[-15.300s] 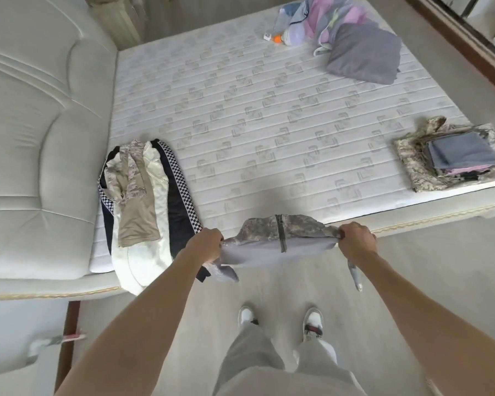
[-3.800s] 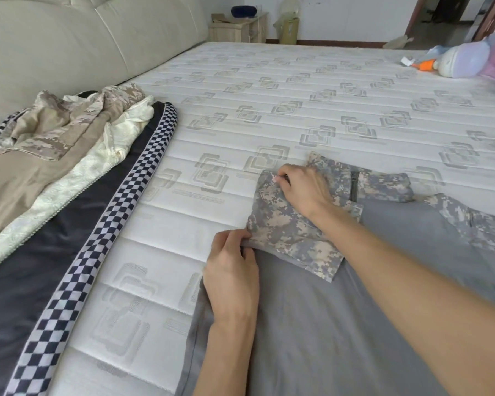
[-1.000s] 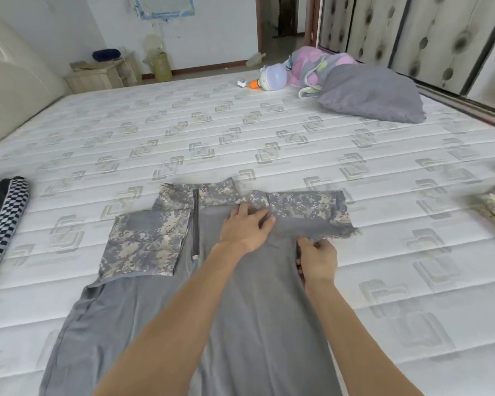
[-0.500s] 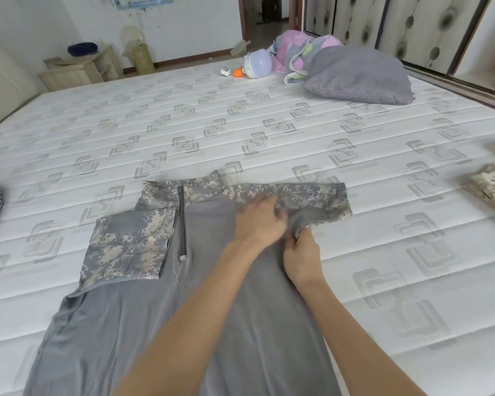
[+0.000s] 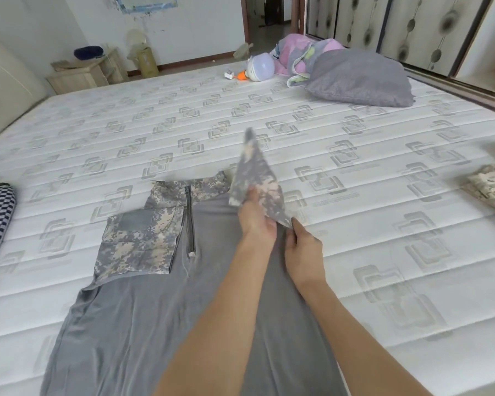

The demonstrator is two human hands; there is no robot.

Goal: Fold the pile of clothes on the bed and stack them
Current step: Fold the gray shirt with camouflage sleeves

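Shirt [image 5: 160,318], grey with camouflage sleeves, is spread flat on the mattress [image 5: 355,155]. Its camouflage sleeve [image 5: 255,178] is lifted above the shirt's collar, gripped by the left hand [image 5: 255,221]; the sleeve's lower corner is pinched by the right hand [image 5: 303,247]. Both forearms are stretched across the shirt. Open mattress lies beyond the shirt.

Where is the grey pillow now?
In the head view, the grey pillow lies at the mattress's far right, beside the pink blanket.
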